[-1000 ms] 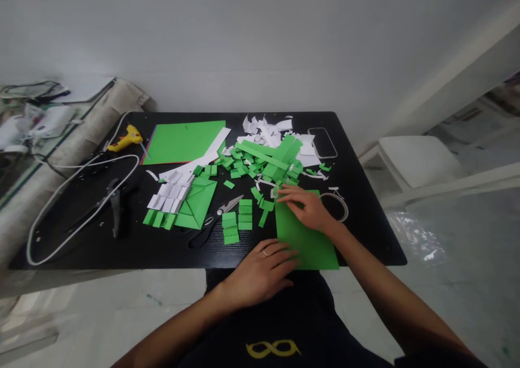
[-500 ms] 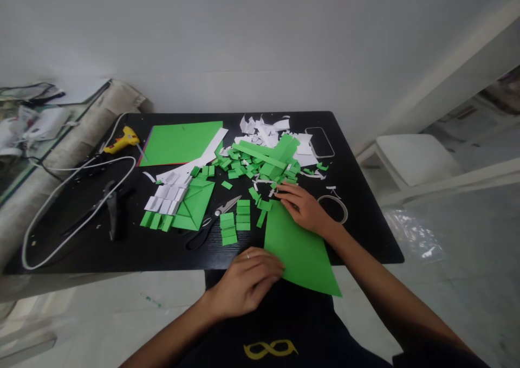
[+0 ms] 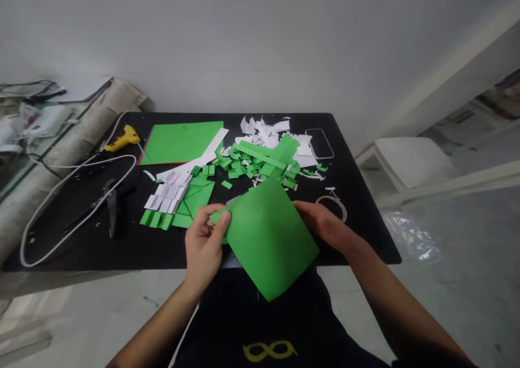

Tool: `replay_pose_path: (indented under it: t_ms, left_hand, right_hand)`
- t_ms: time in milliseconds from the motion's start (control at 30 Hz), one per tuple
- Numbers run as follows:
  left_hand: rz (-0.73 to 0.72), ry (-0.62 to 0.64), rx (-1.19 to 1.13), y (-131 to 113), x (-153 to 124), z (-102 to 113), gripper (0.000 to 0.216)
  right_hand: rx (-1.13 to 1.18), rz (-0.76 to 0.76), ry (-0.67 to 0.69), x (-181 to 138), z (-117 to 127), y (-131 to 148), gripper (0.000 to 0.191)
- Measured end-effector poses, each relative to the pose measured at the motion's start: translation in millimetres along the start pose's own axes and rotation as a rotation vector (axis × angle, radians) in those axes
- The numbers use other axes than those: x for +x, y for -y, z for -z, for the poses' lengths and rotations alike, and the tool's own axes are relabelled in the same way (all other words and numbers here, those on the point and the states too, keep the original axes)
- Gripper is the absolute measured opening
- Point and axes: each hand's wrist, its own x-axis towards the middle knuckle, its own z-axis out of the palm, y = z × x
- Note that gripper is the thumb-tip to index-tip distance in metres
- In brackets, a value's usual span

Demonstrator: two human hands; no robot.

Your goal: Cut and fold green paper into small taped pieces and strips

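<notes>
A green sheet of paper (image 3: 270,238) is lifted in front of me, tilted with one corner toward my body. My left hand (image 3: 207,243) pinches its left corner, thumb on top and fingers underneath. At the right edge, my right hand (image 3: 325,224) holds the sheet from behind, its fingertips hidden by the paper. Beyond the sheet lies a pile of small green paper pieces (image 3: 239,165). White folded strips (image 3: 168,192) and green folded strips (image 3: 156,219) rest left of my left hand, partly over another green paper (image 3: 199,197).
A yellow glue gun (image 3: 127,137) with a white cable (image 3: 77,249) lies at the left, near a black tool (image 3: 112,208). Green sheets (image 3: 182,140) are stacked at the back. White scraps (image 3: 266,129), a clear-edged phone case (image 3: 320,143) and a tape roll (image 3: 343,212) are farther right.
The green sheet has risen from the table edge and turned. My left hand has moved up and left to its corner; my right hand has shifted right and toward me. The scissors are now mostly covered.
</notes>
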Motion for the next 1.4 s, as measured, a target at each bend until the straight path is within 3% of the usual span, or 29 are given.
replay_pose_path:
  t_ms: [167, 267, 333, 467, 533, 600, 667, 800, 900, 1033, 1133, 1233, 1300, 1400]
  left_hand:
    - [-0.268, -0.213, 0.170, -3, 22, 13, 0.029]
    - [-0.353, -0.314, 0.159, -9, 27, 22, 0.029]
    - [-0.382, -0.369, 0.096, -14, 29, 27, 0.031]
    - [-0.349, -0.417, -0.051, -26, 32, 33, 0.030]
    - [-0.304, -0.415, -0.121, -33, 33, 36, 0.027]
    - [-0.274, -0.415, -0.189, -39, 33, 38, 0.025]
    - [-0.263, -0.424, -0.233, -44, 32, 40, 0.023]
    - [-0.254, -0.429, -0.244, -51, 29, 41, 0.017]
    - [-0.198, -0.428, -0.244, -52, 28, 38, 0.021]
    - [-0.072, -0.371, -0.235, -42, 30, 29, 0.037]
    - [0.045, -0.223, -0.153, -29, 31, 20, 0.043]
    - [0.106, -0.065, -0.045, -18, 34, 13, 0.042]
    - [0.118, -0.002, -0.049, -15, 34, 11, 0.042]
    - [0.137, 0.076, -0.139, -16, 32, 10, 0.047]
  right_hand:
    - [-0.017, 0.028, -0.267, 1, 8, -10, 0.058]
    - [-0.112, -0.003, -0.381, -9, 11, -3, 0.043]
    - [-0.172, -0.122, -0.318, -20, 11, 3, 0.034]
    - [0.052, -0.507, 0.268, -37, 1, -1, 0.039]
    - [0.085, -0.540, 0.316, -38, -4, -13, 0.041]
    - [0.089, -0.529, 0.220, -33, -6, -24, 0.043]
    - [0.069, -0.439, 0.058, -26, -2, -30, 0.045]
    - [-0.217, 0.046, -0.415, -11, 7, -23, 0.037]
    - [-0.325, 0.216, -0.476, -6, 4, -15, 0.027]
    - [-0.202, 0.178, -0.426, 0, -14, -9, 0.030]
    - [0.057, 0.082, -0.233, 10, -29, -1, 0.056]
    - [-0.039, -0.037, -0.081, 20, -43, 10, 0.058]
    - [-0.110, -0.074, -0.131, 25, -49, 13, 0.046]
    - [-0.136, -0.053, -0.334, 26, -51, 11, 0.030]
